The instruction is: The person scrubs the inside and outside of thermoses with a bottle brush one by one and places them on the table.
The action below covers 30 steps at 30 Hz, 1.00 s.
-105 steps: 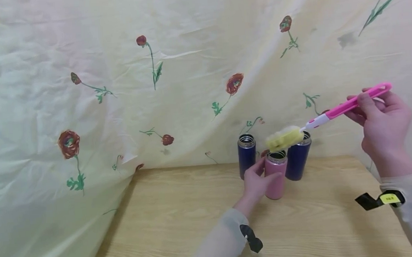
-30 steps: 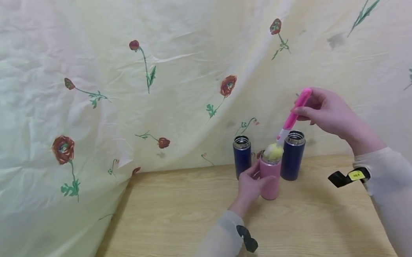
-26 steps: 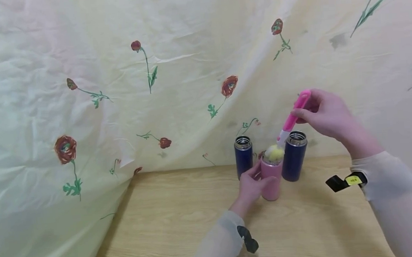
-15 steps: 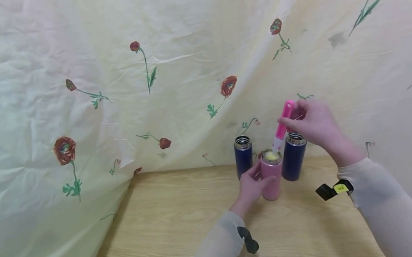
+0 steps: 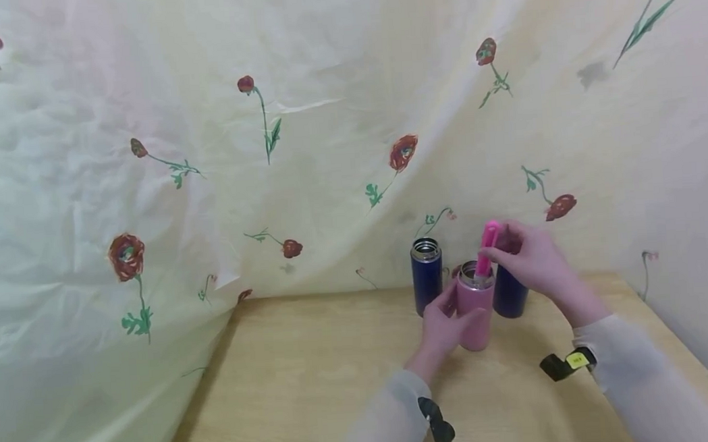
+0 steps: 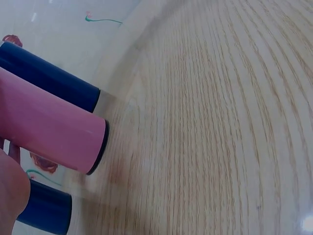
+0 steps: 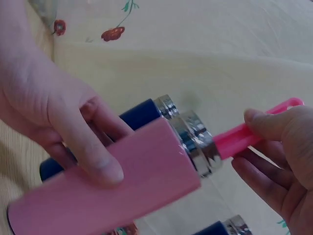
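Observation:
My left hand (image 5: 442,330) holds a pink thermos bottle (image 5: 475,315) upright on the table, its thumb along the near side and fingers behind. The bottle has no lid and a shiny steel neck. My right hand (image 5: 534,258) pinches the pink handle (image 7: 239,139) of a bottle brush between thumb and fingers, just above the bottle's mouth. The brush head and its white shaft are hidden inside the bottle. Two dark blue thermos bottles stand behind, both lidless: one blue bottle (image 5: 427,281) to the left, another blue bottle (image 5: 509,296) to the right, partly covered by my right hand.
The wooden table (image 5: 314,365) runs up to a pale cloth (image 5: 327,182) printed with red flowers. This cloth hangs behind the bottles and slopes down along the left side. Both wrists carry black straps over light sleeves.
My right hand has come in from the right, tilted the bottle brush downward and pushed its yellow-white sponge head down into the pink bottle. My left hand has kept its grip on the bottle.

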Each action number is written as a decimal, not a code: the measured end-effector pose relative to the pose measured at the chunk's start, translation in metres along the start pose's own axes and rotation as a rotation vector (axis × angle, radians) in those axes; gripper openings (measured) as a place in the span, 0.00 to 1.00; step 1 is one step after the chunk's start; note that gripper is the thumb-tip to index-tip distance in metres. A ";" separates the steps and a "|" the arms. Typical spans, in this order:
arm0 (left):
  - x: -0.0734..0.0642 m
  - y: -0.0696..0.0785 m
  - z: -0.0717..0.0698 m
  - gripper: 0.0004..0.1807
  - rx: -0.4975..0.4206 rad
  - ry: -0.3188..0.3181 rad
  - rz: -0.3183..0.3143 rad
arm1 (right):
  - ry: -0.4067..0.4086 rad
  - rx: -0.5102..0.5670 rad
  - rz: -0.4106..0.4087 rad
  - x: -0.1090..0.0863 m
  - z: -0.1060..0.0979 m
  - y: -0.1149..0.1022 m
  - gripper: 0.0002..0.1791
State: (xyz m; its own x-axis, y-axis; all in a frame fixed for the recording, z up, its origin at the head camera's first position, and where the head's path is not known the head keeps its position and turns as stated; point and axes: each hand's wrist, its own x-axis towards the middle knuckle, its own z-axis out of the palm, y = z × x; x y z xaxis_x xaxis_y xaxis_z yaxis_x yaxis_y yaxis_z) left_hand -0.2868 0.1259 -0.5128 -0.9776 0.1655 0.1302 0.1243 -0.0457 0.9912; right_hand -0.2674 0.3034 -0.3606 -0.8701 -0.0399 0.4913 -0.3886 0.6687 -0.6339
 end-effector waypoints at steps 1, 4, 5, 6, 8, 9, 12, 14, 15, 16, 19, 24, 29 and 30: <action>-0.001 0.000 0.001 0.41 -0.008 0.011 -0.010 | 0.015 0.000 0.006 -0.001 0.002 0.000 0.14; -0.003 0.003 0.002 0.42 -0.010 0.057 -0.026 | 0.074 0.002 0.023 -0.005 0.010 0.001 0.15; -0.005 0.003 0.003 0.42 -0.001 0.070 -0.033 | 0.094 0.005 0.029 -0.007 0.013 0.000 0.15; -0.007 0.004 0.002 0.42 0.007 0.083 -0.041 | 0.113 0.016 0.039 -0.009 0.015 -0.001 0.16; -0.014 0.005 0.000 0.41 0.009 0.108 -0.047 | 0.147 0.025 0.056 -0.017 0.019 -0.003 0.16; -0.018 0.005 -0.002 0.42 0.021 0.116 -0.054 | 0.161 0.035 0.067 -0.021 0.021 -0.004 0.16; -0.034 0.005 -0.016 0.42 0.032 0.125 -0.047 | 0.171 0.081 0.109 -0.039 0.028 -0.011 0.16; -0.042 0.005 -0.030 0.43 0.060 0.114 0.001 | 0.164 0.131 0.140 -0.050 0.033 -0.018 0.17; -0.044 0.006 -0.038 0.43 0.078 0.108 0.030 | 0.156 0.172 0.153 -0.055 0.036 -0.022 0.17; -0.047 0.006 -0.045 0.43 0.088 0.101 0.061 | 0.145 0.215 0.158 -0.060 0.038 -0.025 0.17; -0.051 0.006 -0.068 0.44 0.096 0.081 0.162 | 0.116 0.344 0.155 -0.071 0.045 -0.035 0.15; -0.061 0.004 -0.099 0.43 0.063 0.077 0.305 | 0.049 0.497 0.152 -0.081 0.060 -0.046 0.15; -0.065 0.006 -0.120 0.42 0.151 0.116 0.443 | 0.026 0.601 0.195 -0.083 0.071 -0.056 0.16; -0.066 0.007 -0.123 0.41 0.174 0.126 0.462 | 0.026 0.617 0.196 -0.083 0.072 -0.057 0.16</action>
State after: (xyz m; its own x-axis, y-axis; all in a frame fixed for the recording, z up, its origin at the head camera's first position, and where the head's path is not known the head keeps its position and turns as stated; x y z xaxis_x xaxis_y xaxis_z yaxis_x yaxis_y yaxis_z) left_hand -0.2427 -0.0065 -0.5172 -0.8252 0.0461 0.5629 0.5648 0.0801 0.8214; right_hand -0.1947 0.2147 -0.4081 -0.9381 0.0631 0.3407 -0.3326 0.1114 -0.9364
